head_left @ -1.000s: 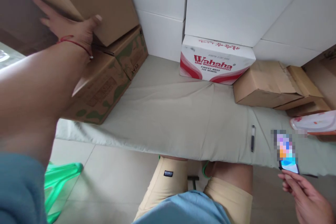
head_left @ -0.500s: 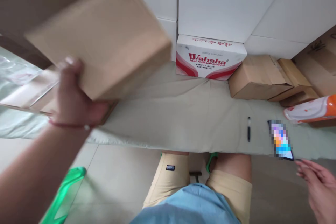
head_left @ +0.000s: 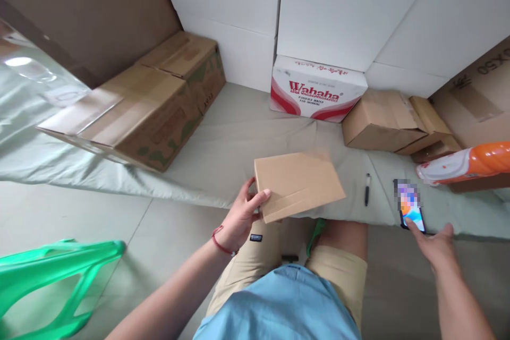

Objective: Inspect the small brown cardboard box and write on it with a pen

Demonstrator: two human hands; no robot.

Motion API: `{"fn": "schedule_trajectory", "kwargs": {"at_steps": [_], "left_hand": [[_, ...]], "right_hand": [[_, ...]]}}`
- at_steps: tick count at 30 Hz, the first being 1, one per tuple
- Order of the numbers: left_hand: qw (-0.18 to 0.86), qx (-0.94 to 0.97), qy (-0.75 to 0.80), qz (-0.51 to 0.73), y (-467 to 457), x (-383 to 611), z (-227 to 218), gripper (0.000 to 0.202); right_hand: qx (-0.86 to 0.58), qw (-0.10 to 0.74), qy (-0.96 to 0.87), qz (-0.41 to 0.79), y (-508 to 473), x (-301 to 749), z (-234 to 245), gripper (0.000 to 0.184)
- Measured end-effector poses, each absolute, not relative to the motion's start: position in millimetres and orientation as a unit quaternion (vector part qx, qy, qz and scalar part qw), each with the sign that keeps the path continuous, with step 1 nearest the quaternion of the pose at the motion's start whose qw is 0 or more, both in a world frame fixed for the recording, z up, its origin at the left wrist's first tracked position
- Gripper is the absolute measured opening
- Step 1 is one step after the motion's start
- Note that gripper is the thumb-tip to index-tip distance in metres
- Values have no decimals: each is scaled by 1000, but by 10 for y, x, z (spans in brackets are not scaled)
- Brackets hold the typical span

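My left hand (head_left: pixel 243 210) grips a cardboard box (head_left: pixel 300 183), twelve o'clock | my right hand (head_left: pixel 436 244) spread, thumb on phone (head_left: pixel 415 218), two o'clock

One head-worn camera is looking forward and steeply down from above the blue shirt (head_left: pixel 282 308) — it is catching the left hand (head_left: pixel 241 216) and right hand (head_left: pixel 436 248) close by, the cloth-covered table (head_left: pixel 231 141) across the middle and, farther off, white panels (head_left: pixel 326 8) along the top.
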State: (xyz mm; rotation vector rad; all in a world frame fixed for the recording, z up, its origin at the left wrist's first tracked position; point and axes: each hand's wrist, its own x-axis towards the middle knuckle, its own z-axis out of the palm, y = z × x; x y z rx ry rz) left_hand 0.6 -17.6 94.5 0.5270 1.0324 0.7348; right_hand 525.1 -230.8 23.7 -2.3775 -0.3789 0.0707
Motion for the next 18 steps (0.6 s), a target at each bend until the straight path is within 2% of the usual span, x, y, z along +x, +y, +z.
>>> {"fn": "schedule_trajectory", "kwargs": {"at_steps": [2, 4, 6, 11, 18], "left_hand": [[768, 252, 488, 330, -170, 15, 942, 96], [769, 243, 497, 320, -155, 16, 924, 86], [787, 211, 495, 302, -136, 14, 907, 72], [858, 90, 435, 256, -99, 34, 948, 50], [890, 7, 395, 228, -133, 124, 930, 49]], "right_hand": [[-934, 325, -148, 17, -2243, 5111, 320, 128], [-921, 337, -194, -33, -2169, 4887, 437, 106], [-887, 386, -251, -25, -2065, 4589, 558, 85], [-753, 512, -343, 231, -1726, 3774, 845, 59], [-617, 610, -365, 337, -1488, 3187, 1247, 33]]}}
